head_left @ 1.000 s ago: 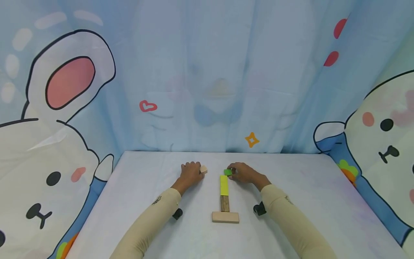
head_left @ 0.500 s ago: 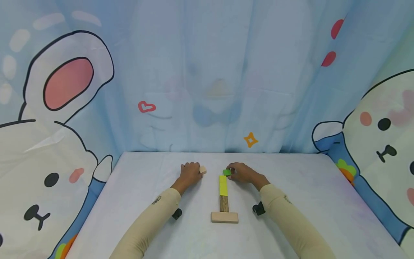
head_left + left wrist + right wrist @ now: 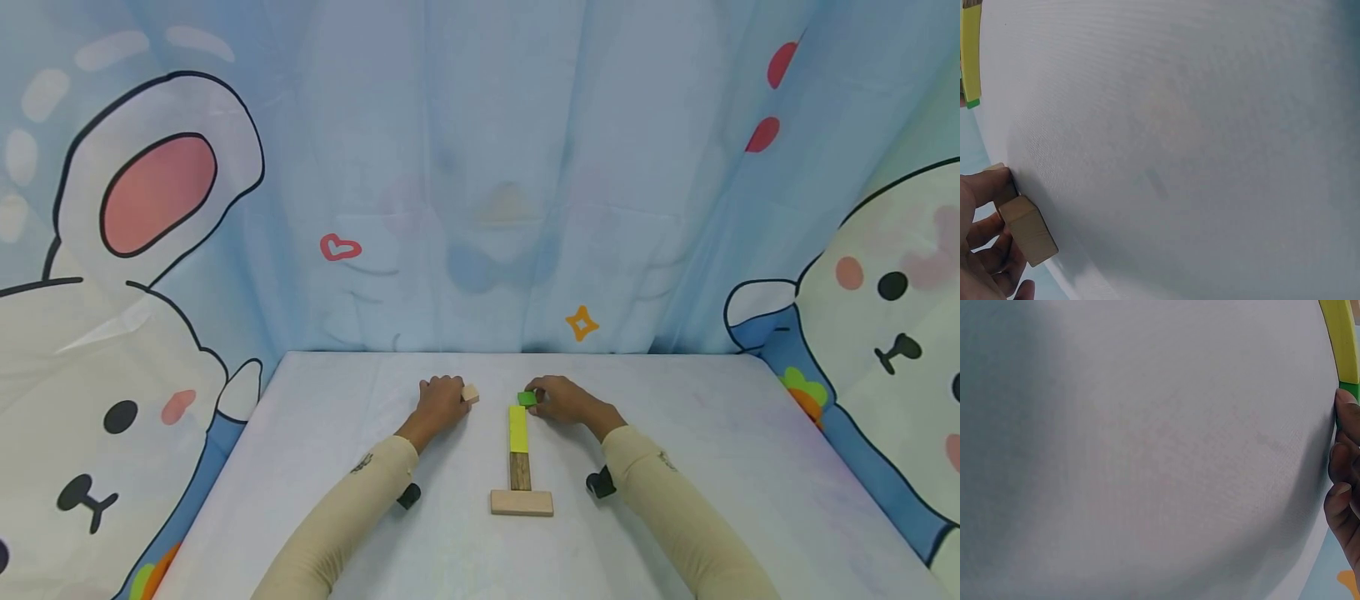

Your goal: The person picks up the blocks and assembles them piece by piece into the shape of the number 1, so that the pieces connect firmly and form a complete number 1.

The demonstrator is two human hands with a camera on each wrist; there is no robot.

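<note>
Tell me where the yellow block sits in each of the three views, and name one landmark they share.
Head: yellow block just right of centre, below mid-height.
Left wrist: yellow block in the upper-left corner, along the left edge.
Right wrist: yellow block in the upper-right corner, running off the top.
Shared landmark: the green block at one end of the yellow block, partly hidden by the right hand.

Sleeves (image 3: 333, 521): long, beige
Cuffs (image 3: 625, 446): plain beige
Markings (image 3: 363, 463): small, dark, near the cuffs
Wrist cameras (image 3: 602, 482): black, blocky, beside the cuffs
</note>
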